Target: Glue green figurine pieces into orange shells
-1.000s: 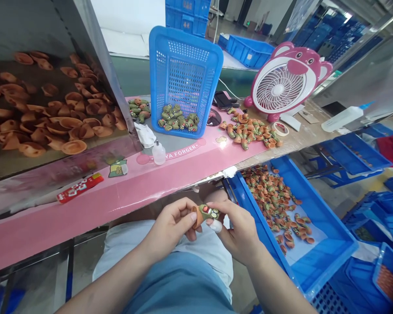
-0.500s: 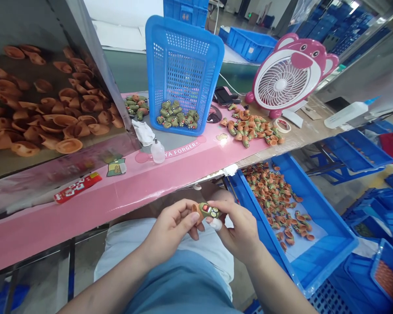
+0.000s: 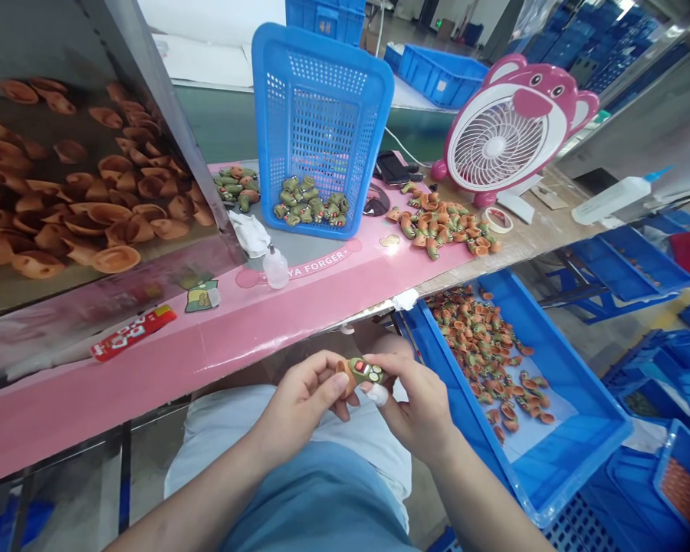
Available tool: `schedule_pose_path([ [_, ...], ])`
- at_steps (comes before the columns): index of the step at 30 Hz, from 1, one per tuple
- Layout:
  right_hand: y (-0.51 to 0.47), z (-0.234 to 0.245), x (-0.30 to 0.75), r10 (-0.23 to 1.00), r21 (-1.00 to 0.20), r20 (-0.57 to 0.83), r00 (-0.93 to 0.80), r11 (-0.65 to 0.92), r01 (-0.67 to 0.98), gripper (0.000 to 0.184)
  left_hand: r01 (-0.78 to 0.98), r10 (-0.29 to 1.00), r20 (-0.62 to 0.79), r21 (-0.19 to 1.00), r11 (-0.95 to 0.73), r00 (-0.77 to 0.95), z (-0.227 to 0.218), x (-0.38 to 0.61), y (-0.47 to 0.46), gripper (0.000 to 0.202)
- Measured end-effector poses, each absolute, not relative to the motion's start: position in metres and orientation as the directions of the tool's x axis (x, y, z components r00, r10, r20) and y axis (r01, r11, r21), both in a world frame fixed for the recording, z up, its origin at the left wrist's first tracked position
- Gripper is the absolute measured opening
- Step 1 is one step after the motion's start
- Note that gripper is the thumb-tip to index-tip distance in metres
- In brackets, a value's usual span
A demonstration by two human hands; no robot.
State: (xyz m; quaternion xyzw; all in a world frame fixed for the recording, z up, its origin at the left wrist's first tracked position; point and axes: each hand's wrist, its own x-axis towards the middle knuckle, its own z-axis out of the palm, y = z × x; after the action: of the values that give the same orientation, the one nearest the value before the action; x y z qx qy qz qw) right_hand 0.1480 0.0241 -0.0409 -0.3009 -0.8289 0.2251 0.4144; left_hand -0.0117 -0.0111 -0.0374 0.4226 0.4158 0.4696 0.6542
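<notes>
Above my lap, both hands hold one small green-and-orange figurine [image 3: 366, 369] with a red patch and two pale round marks on its side. My left hand [image 3: 300, 400] pinches its orange, cup-shaped end between thumb and fingers. At the green end, my right hand [image 3: 419, 406] grips with thumb and forefinger; a white wrap covers the thumb tip. Whether the green and orange parts are fixed together cannot be made out. Similar green-and-orange figurines [image 3: 437, 222] lie heaped on the pink-covered table [image 3: 218, 330].
A blue perforated basket [image 3: 322, 138] stands tilted, green pieces [image 3: 310, 203] at its bottom. On the right, a blue tray [image 3: 575, 368] holds many figurines. A bin with orange cup pieces [image 3: 109, 222] is at left. A pink fan [image 3: 494, 146], small bottle [image 3: 275, 268] and large bottle [image 3: 609, 201] stand on the table.
The view has shifted very slightly. Both hands keep the same grip on the figurine, with hardly any visible movement.
</notes>
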Motion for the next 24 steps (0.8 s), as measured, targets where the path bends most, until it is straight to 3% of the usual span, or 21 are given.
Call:
schedule_pose_path([
  [24,0.028,-0.043,0.151,0.715,-0.670,0.524,-0.462,0.682,0.295,0.020,-0.118,0.967,-0.122,0.981,0.151,0.223,-0.035,-0.008,-0.002,0.019],
])
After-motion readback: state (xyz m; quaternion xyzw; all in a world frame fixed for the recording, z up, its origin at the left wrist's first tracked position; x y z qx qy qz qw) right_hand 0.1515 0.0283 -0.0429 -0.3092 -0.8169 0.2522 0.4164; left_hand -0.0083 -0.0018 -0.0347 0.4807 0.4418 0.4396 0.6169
